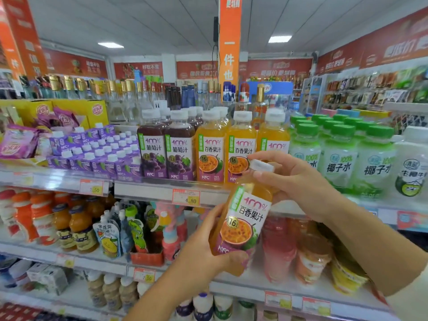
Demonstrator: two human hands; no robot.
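Against the drinks shelf [148,186], the juice bottle [245,216] tilts cap [262,165] up-right, left hand [206,256] gripping its base, right hand [291,179] its neck.

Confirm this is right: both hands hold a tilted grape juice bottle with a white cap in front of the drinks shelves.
One thing is wrong: in the head view it is a passion fruit juice bottle, orange, not grape juice. The rest stands: left hand and right hand hold it tilted, white cap on, in front of the drinks shelves.
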